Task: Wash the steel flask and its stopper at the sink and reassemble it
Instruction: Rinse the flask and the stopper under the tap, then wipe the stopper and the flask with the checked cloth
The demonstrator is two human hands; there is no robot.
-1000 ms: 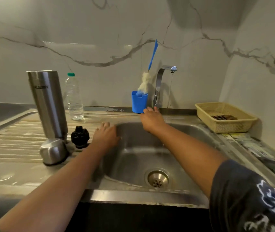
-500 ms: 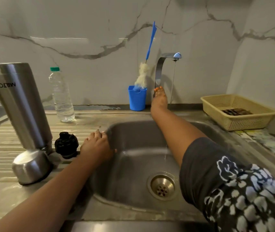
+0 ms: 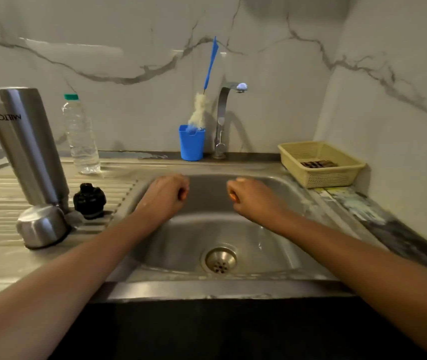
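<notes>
The steel flask (image 3: pixel 25 144) stands upside down on the ribbed drainboard at the left, its lettering inverted. In front of it lies its steel cap (image 3: pixel 41 226), dome up. The black stopper (image 3: pixel 89 200) sits just right of the flask. My left hand (image 3: pixel 167 194) hovers over the left rim of the sink (image 3: pixel 256 283), fingers curled and holding nothing. My right hand (image 3: pixel 252 198) hovers over the basin a little to the right, also curled and holding nothing. Neither hand touches the flask or the stopper.
A tap (image 3: pixel 224 118) rises behind the sink, with no stream visible. A blue cup (image 3: pixel 191 146) holding a bottle brush (image 3: pixel 203 105) stands left of it. A clear plastic bottle (image 3: pixel 80 136) is on the drainboard. A yellow basket (image 3: pixel 321 165) sits at the right.
My right hand has come back from the tap handle to above the basin. The water stream is no longer visible. My left hand has lifted off the sink rim and curled.
</notes>
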